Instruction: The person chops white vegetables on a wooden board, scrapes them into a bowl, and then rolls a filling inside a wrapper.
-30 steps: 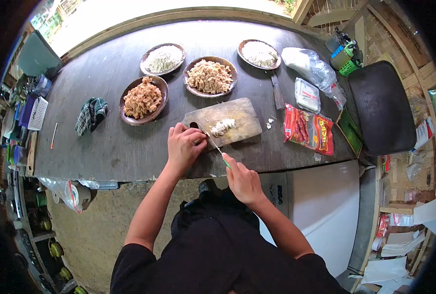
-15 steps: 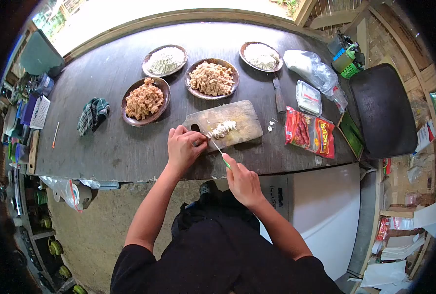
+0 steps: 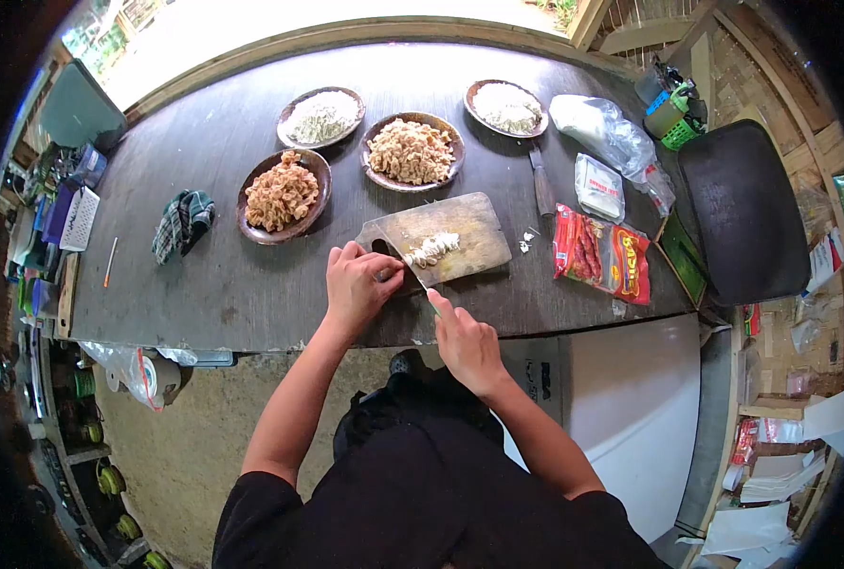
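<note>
A wooden cutting board [image 3: 474,223] lies near the table's front edge, with a small heap of chopped white pieces [image 3: 433,248] on it. My right hand [image 3: 467,349] is closed round the handle of a knife [image 3: 416,272], whose thin blade points up and left across the board's near side, just left of the heap. At the board's lower left corner my left hand [image 3: 360,284] is closed in a pinch beside the blade tip. Whatever lies between its fingertips is mostly hidden. A few white scraps [image 3: 526,242] lie on the table right of the board.
Beyond the board stand two bowls of brown crumbly food [image 3: 282,192] [image 3: 411,152] and two plates of white shreds [image 3: 322,118] [image 3: 507,108]. To the right are another knife [image 3: 541,183], red packets [image 3: 600,254] and plastic bags [image 3: 602,133]. A checked cloth [image 3: 183,226] lies left.
My right hand has shifted slightly up and left with the knife, so less of its green handle shows. My left hand stays almost in place at the board's corner.
</note>
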`<state>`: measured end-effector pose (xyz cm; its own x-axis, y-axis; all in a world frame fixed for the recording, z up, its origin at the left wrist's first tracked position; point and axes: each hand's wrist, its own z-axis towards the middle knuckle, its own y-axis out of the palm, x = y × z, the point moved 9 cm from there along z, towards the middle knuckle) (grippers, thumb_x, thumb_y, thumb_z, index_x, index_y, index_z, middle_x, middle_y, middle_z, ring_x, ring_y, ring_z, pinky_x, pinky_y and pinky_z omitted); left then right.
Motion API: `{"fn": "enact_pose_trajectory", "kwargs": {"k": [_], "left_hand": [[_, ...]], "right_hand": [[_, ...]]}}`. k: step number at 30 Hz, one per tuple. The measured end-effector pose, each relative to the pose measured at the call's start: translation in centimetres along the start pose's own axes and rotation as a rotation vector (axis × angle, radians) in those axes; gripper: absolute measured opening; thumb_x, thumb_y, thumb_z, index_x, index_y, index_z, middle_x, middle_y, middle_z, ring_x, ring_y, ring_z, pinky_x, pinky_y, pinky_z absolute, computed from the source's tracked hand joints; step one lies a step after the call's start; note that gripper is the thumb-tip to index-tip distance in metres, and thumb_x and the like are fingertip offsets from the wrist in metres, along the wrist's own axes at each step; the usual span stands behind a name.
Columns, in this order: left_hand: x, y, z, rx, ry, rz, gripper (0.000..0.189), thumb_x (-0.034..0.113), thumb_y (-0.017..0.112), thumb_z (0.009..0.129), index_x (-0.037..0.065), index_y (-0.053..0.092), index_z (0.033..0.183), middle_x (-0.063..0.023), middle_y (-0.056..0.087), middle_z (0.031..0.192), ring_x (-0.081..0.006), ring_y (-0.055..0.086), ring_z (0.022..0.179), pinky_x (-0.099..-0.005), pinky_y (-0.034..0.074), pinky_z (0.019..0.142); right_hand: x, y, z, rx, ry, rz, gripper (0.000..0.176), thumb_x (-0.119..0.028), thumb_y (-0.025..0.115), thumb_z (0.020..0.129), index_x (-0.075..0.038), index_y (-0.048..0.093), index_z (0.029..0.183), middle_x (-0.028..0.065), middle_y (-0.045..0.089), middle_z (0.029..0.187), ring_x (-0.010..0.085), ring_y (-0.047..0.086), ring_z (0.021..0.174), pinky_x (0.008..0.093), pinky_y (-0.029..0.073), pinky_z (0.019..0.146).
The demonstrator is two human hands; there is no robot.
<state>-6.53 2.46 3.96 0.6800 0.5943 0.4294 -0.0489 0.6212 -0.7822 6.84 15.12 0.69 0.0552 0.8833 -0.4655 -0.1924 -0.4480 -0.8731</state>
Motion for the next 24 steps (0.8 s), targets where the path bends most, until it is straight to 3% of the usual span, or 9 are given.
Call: {"fn": "enact_pose_trajectory", "kwargs": {"k": [9,14,24], "left_hand": [[0.0,0.1,-0.2,-0.007,0.002,0.006,0.010,0.025,0.083,0.073,0.019,0.081,0.080,0.0053,0.076,0.082,-0.0169,0.057,0.078,-0.0333,0.040,0.078],[-0.1,0.1,-0.2,-0.002,0.008,0.018,0.010,0.027,0.082,0.073,0.019,0.080,0.079,0.0061,0.076,0.083,-0.0166,0.057,0.079,-0.0335,0.041,0.078],[0.4,-0.4,-0.3,0.024,0.040,0.014,0.008,0.027,0.081,0.076,0.020,0.079,0.079,0.0082,0.076,0.085,-0.0164,0.056,0.081,-0.0335,0.040,0.079]], "right_hand": [[0.1,-1.3,-1.2,0.050,-0.023,0.087,0.049,-0.018,0.060,0.099,-0.023,0.049,0.147,0.0152,0.062,0.076,0.0413,0.066,0.063,0.0535,0.055,0.058],[-0.2,-0.4,-1.1,-0.058,0.040,-0.021,0.047,-0.015,0.060,0.099,-0.020,0.052,0.145,0.0163,0.065,0.080,0.0421,0.067,0.068,0.0530,0.055,0.061],[0.1,-0.6,-0.2,0.022,0.021,0.057,0.046,-0.020,0.058,0.101,-0.021,0.050,0.146,0.0165,0.063,0.080,0.0415,0.068,0.066,0.0532,0.056,0.060]]}}
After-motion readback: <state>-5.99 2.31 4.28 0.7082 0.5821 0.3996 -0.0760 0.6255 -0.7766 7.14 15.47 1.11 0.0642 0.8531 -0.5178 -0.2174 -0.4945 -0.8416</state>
